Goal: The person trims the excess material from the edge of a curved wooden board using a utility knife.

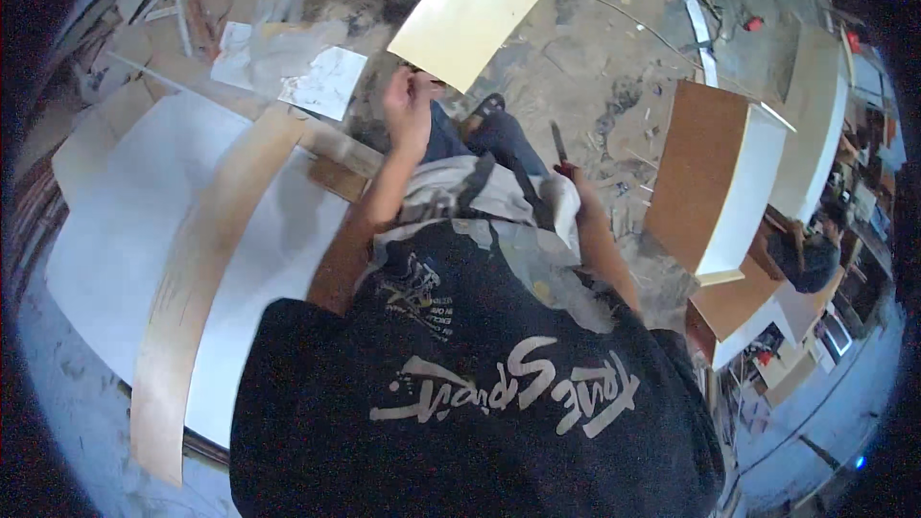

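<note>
My left hand point(409, 110) is raised at the near edge of a long pale-yellow board point(489, 5), its fingers loosely bent and apart. Whether the fingertips touch that edge is hard to see. Down by my right hip, my right hand point(573, 176) is closed round the reddish handle of a narrow, dark-bladed knife-like tool point(559, 142). The blade points away from me. Part of this hand is hidden behind a pale cloth point(561, 201) at my waist.
On the left, a long curved-looking wooden strip point(216, 221) lies across large white sheets point(125, 192). A brown and white box-shaped cabinet piece point(705, 173) stands at right. Beyond it, another person point(811, 254) is low among panels. Scraps and a white strip point(698, 34) litter the dirt floor.
</note>
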Demonstrator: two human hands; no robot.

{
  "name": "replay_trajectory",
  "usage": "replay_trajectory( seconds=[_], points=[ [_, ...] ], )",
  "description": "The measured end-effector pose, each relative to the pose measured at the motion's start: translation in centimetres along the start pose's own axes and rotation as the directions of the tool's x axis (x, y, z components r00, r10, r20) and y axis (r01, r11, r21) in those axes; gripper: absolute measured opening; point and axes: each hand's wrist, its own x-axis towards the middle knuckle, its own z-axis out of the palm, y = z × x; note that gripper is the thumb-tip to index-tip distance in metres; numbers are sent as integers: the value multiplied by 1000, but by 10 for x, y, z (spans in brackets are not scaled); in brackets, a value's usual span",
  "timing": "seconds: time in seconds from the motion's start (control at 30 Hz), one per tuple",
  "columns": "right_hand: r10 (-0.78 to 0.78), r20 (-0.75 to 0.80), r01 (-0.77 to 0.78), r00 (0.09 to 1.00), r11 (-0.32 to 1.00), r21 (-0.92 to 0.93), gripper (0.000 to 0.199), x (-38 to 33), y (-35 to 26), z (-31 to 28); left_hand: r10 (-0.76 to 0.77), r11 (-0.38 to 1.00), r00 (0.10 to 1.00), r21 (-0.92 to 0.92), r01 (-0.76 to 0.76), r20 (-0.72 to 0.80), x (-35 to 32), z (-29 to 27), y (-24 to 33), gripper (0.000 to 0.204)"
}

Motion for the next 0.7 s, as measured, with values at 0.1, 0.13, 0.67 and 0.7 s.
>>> replay_trajectory(
  seconds=[0.1,0.13,0.67,0.7],
  points=[
    [67,20,-61,998,975,-212,38,47,45,2,101,980,994,176,-93,-41,-8,-28,24,55],
    [15,56,2,998,953,-302,37,66,54,-22,76,985,997,158,-71,-25,-16,-13,30,64],
    [-379,133,378,916,702,-604,49,136,56,-23,207,977,964,93,-194,-167,-12,13,22,62],
    [-356,94,334,930,709,-621,51,141,63,-9,-10,999,976,28,16,-218,-9,13,46,61]
  ],
)
